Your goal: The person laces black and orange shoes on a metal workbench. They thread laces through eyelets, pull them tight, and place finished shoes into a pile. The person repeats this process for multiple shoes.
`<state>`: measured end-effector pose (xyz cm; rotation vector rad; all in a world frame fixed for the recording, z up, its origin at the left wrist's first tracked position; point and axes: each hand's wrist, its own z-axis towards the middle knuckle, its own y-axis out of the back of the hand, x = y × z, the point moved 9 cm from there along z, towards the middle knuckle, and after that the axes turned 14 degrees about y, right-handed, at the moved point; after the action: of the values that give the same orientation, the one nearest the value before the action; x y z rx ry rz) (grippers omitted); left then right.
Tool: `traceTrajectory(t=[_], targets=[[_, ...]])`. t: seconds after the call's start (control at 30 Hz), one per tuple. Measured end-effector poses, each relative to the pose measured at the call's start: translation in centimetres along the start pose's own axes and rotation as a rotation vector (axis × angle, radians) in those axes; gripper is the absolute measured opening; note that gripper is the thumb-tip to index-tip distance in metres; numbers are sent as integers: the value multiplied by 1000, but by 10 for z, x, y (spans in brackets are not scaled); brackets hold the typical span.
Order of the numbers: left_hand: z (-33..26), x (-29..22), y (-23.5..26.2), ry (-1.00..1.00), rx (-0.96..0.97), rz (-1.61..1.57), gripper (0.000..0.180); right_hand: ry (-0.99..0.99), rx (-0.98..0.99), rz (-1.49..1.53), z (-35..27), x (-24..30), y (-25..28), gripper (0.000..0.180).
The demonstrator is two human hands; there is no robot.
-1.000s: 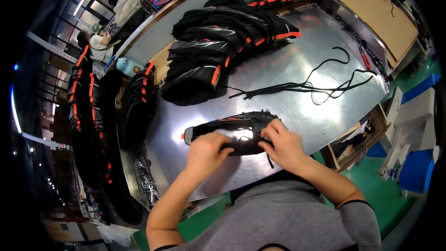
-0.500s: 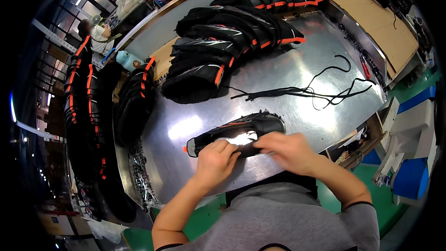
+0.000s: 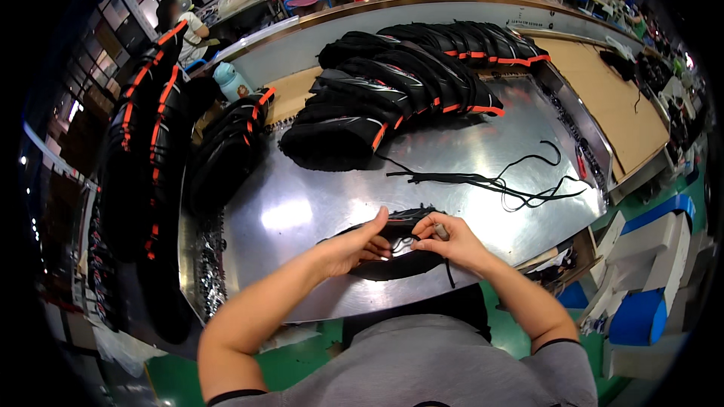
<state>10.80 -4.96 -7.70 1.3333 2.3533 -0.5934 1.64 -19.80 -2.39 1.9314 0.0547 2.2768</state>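
Here the left hand [image 3: 348,245] and right hand [image 3: 449,240] both pinch a black shoe upper [image 3: 400,260] lying on the near edge of the metal surface [image 3: 302,211]. Loose black laces [image 3: 490,179] lie just beyond. Stacked black uppers with orange trim [image 3: 400,94] lie farther back. Pale blue bottle [image 3: 232,81] stands back left.

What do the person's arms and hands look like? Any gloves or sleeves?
No gloves: the left hand and right hand are bare, and so are both forearms. The person wears a grey short-sleeved shirt with dark trim at the sleeve ends. No watch, ring or bracelet can be made out.
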Motion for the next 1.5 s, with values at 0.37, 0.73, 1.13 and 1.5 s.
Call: traceTrajectory(t=[0.37,0.73,1.13,1.5], targets=[[-24,-1,-26,-241,-197,23,43,148,-453,486,-39,82,40,21],[-54,-7,-41,-546,-491,65,38,-131,-285,392,-60,3,-34,12],[-55,-3,-39,-620,-496,62,38,-156,-266,358,-63,-3,-35,17],[-61,-7,-38,-518,-584,-72,29,-100,-287,335,-67,4,-38,16]])
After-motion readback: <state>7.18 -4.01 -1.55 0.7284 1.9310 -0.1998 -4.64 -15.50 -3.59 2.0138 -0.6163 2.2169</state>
